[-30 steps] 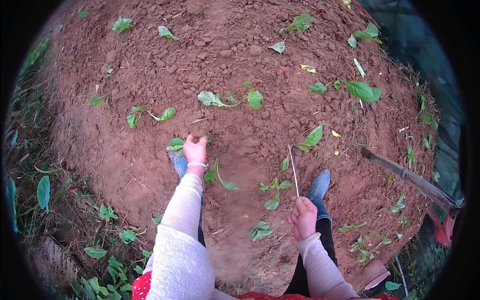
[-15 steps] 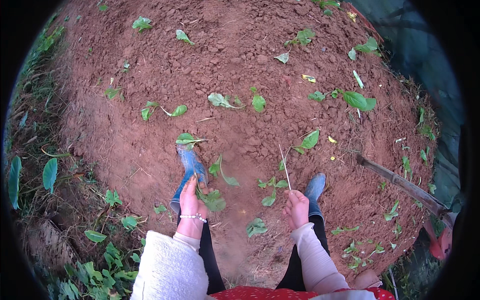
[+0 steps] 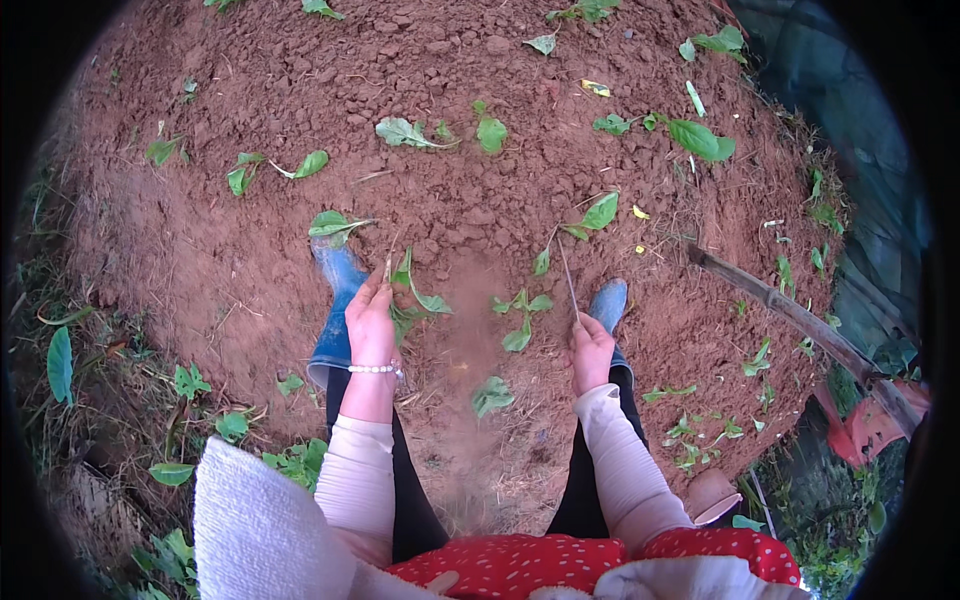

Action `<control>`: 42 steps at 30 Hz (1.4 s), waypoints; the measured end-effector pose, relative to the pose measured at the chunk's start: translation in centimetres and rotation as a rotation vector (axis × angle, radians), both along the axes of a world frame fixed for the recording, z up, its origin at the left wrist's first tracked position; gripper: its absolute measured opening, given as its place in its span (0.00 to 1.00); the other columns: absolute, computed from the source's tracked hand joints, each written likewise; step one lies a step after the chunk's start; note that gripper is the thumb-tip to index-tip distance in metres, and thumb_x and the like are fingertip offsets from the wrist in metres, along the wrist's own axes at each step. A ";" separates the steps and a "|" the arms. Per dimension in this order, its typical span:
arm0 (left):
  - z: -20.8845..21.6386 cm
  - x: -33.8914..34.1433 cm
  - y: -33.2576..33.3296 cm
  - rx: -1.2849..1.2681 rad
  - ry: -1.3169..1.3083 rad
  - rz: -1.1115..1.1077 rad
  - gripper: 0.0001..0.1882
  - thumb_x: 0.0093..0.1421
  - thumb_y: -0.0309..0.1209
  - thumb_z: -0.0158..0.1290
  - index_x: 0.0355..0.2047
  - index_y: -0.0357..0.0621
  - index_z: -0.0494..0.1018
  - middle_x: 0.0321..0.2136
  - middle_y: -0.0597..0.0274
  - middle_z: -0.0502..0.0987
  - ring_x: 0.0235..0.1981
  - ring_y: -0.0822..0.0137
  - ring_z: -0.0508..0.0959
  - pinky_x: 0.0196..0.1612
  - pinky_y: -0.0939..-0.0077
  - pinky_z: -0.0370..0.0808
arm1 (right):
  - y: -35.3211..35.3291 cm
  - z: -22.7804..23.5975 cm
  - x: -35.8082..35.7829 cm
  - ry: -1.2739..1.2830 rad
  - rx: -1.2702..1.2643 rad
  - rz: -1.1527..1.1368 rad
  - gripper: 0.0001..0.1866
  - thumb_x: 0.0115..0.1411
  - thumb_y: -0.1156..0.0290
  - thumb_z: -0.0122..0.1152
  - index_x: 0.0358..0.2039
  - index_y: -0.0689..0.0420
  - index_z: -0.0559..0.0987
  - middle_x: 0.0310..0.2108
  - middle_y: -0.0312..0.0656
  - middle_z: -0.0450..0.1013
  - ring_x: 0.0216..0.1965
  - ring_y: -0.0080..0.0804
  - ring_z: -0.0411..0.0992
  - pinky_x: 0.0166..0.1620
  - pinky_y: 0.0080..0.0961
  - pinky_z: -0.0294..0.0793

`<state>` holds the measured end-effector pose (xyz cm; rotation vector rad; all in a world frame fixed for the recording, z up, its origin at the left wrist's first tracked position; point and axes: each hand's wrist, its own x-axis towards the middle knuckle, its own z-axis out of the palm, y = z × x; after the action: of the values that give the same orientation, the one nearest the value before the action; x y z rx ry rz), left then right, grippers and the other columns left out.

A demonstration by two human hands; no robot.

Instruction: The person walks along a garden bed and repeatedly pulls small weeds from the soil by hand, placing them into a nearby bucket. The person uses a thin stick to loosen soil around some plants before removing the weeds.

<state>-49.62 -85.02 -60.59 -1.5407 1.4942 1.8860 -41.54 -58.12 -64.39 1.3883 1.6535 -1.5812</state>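
Observation:
My left hand [image 3: 372, 322] is closed near the left blue boot [image 3: 338, 290], fingertips together. A thin stem-like thing rises from its fingers, too small to name. A green leaf beside this hand is partly hidden by it; I cannot tell whether it is held. A seedling [image 3: 424, 292] lies on the soil just right of it. My right hand [image 3: 592, 352] is closed around the lower end of a thin stick [image 3: 568, 272], which points up and slightly left over the soil. A seedling [image 3: 520, 318] lies left of this hand, and another seedling [image 3: 598, 215] lies beyond the stick's tip.
Several leafy seedlings are spread over the reddish soil [image 3: 300, 110]. The right blue boot [image 3: 608, 303] stands beyond my right hand. A bamboo pole [image 3: 790, 310] slants along the right, near dark netting [image 3: 850, 160]. Weeds [image 3: 60, 365] grow along the left edge.
The view has shifted, so the ground and boots sit higher and farther left. Both hands have moved up in the picture, the left one more. The stick stays in my right hand.

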 end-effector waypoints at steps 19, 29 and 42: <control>0.8 -2.7 -5.3 -0.133 0.156 0.225 0.10 0.49 0.18 0.49 0.34 0.34 0.69 0.29 0.60 0.73 0.26 0.75 0.73 0.29 0.84 0.70 | -9.3 1.1 -9.9 0.276 0.173 0.580 0.14 0.54 0.70 0.50 0.39 0.65 0.73 0.35 0.49 0.73 0.38 0.32 0.71 0.42 0.22 0.66; 2.6 -5.0 -10.3 -0.166 0.249 0.476 0.08 0.52 0.21 0.48 0.34 0.35 0.69 0.29 0.60 0.73 0.26 0.71 0.74 0.28 0.79 0.73 | -13.7 2.7 -15.6 0.353 0.363 0.765 0.13 0.53 0.71 0.49 0.36 0.65 0.74 0.32 0.52 0.73 0.36 0.38 0.72 0.40 0.24 0.68; 1.8 -4.4 -15.5 -0.153 0.261 0.512 0.09 0.49 0.19 0.50 0.33 0.33 0.73 0.28 0.62 0.75 0.27 0.76 0.72 0.33 0.83 0.70 | -28.2 3.5 -24.4 0.525 0.352 0.916 0.10 0.49 0.76 0.52 0.33 0.64 0.76 0.14 0.36 0.68 0.16 0.20 0.62 0.21 0.20 0.63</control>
<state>-54.03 -100.52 -58.78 -1.9556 1.4744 2.3790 -65.92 -86.31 -60.90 0.1738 2.4545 -1.1472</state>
